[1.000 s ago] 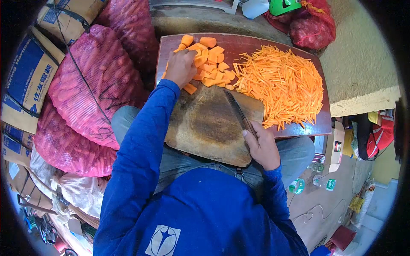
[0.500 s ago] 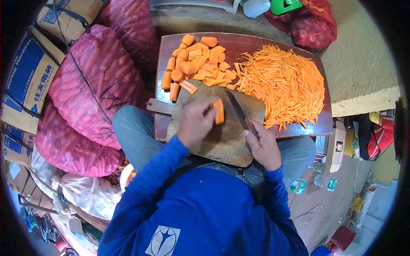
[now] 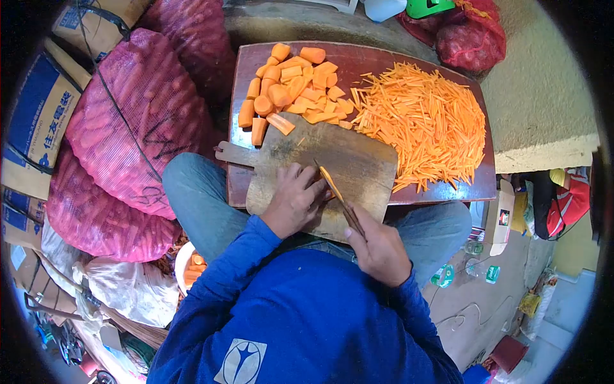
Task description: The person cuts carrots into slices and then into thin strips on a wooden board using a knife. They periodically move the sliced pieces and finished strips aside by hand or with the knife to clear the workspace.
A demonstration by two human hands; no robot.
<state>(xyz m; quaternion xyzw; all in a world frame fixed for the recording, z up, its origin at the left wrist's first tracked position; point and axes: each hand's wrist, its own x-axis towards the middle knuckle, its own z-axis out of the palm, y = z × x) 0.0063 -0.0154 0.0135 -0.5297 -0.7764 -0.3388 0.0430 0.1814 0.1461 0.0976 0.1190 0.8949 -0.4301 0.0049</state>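
Evidently, we see left hand [image 3: 296, 196] curled on carrot piece [image 3: 329, 180] (largely hidden), right hand [image 3: 382, 248] clasping knife [image 3: 349, 214]; slippage could nick left fingertips [image 3: 318, 186].

Looks forward and steeply down from the person's head, as the sole view. Passes over the blue shirt front [image 3: 320, 307] at very close range, low in the frame. Reaches both hands [image 3: 295, 200] near the middle, from above and behind. Faces the counter [image 3: 348, 67] in the upper half, from near. Spreads wide to mesh sacks [image 3: 137, 121] at left and floor [image 3: 492, 301] at right, fisheye-curved, fading to black corners.
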